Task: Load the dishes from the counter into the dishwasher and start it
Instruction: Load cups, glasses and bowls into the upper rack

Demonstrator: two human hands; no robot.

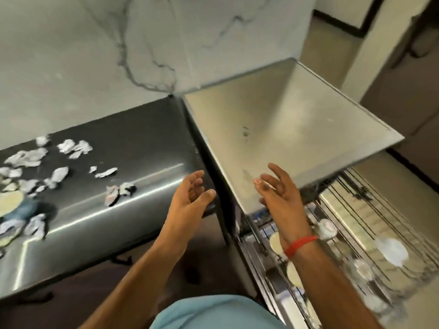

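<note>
Both hands are raised, empty, fingers relaxed and spread apart. The left hand [190,198] hovers over the edge of the dark steel counter [123,186], which carries crumpled foil scraps [71,148]. The right hand [278,193] hovers at the front corner of the dishwasher top [297,129]. Below and right of its fingers, the loaded rack [344,245] holds white dishes [392,251], blurred.

Before me, crumpled bits of silvery foil [71,148] lie scattered over the left part of the dark, shiny steel counter [133,148]; beside it stands a bare, pale steel surface [285,119].
</note>
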